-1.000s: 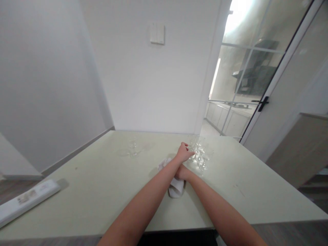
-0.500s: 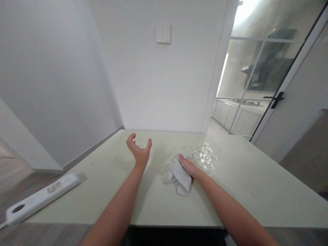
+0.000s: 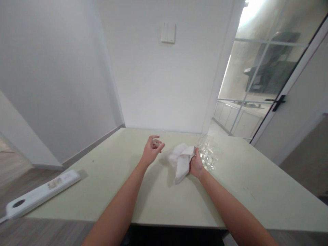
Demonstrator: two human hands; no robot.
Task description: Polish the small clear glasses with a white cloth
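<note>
My left hand [image 3: 150, 152] is curled around a small clear glass [image 3: 157, 143] above the far middle of the table. The glass is so transparent that its outline is hard to follow, and my fingers hide part of it. A crumpled white cloth [image 3: 181, 160] hangs from my right hand [image 3: 197, 166], gripped at its right side between thumb and fingers. Just beyond that hand, several clear glasses [image 3: 208, 152] stand in a close cluster on the pale table [image 3: 112, 194].
At the table's left edge lies a white power strip [image 3: 46, 191] with a cord. A wall with a switch plate [image 3: 168, 32] rises behind the table. To the right is a glass-paned door with a black handle [image 3: 278, 102].
My left hand has gone from wide around the glass to closed on it, moving right toward the cloth. My right hand has lifted and shifted the cloth, which now hangs more spread out.
</note>
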